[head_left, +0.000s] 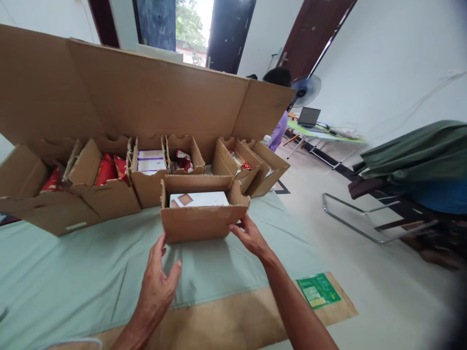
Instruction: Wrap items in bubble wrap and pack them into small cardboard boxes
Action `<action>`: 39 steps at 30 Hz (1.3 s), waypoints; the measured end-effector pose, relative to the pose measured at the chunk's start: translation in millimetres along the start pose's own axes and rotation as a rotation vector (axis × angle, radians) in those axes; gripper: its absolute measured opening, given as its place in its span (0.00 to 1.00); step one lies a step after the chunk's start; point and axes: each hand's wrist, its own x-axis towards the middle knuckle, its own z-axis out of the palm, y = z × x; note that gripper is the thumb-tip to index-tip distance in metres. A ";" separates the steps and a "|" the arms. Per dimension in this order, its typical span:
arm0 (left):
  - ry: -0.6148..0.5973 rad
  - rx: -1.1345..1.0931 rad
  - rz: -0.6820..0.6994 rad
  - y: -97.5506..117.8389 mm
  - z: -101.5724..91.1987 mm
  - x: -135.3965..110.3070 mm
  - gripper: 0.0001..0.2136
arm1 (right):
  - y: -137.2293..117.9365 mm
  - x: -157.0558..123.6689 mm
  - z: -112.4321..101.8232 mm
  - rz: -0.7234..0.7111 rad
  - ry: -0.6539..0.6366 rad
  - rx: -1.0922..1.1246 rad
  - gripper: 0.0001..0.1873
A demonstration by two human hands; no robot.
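A small open cardboard box [199, 221] stands on the pale green cloth [83, 272], with a white packet [200, 199] lying inside. My right hand [250, 236] touches the box's lower right corner, fingers curled against it. Just below the box's left front hangs my left hand [156, 284], fingers spread, holding nothing. Behind the box, a row of similar cardboard boxes [109, 180] holds red and white packets.
A big cardboard sheet [138, 92] stands upright behind the row. A green leaflet [318, 290] lies on brown cardboard at the right. Farther right are a metal chair frame [350, 218], a person at a green table [321, 133] with a laptop, and a fan.
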 end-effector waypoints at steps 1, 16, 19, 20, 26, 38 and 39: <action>0.022 0.000 -0.020 0.1 -2.5 3.8 0.33 | -1.4 14.1 9.2 -0.021 -0.024 0.020 0.22; -0.011 0.160 -0.046 -14.4 -37.5 -16.2 0.29 | -17.9 -6.2 24.7 0.084 0.153 0.026 0.14; -0.095 0.224 -0.014 -24.0 -49.7 -32.0 0.25 | -44.6 -18.4 28.2 0.040 0.024 0.013 0.12; -0.105 0.252 0.020 -27.8 -52.7 -36.1 0.23 | -53.8 -20.8 33.4 0.016 -0.030 0.010 0.11; 0.020 0.468 0.310 -41.5 -55.6 -57.8 0.19 | -93.4 -28.1 93.8 -0.151 -0.335 -0.039 0.19; -0.114 0.360 0.303 -49.0 -67.1 -62.8 0.21 | -187.6 31.8 318.6 -0.477 -0.878 -0.132 0.07; -0.116 0.334 0.303 -49.9 -68.2 -62.7 0.22 | -194.9 38.1 341.2 -0.509 -0.906 -0.153 0.09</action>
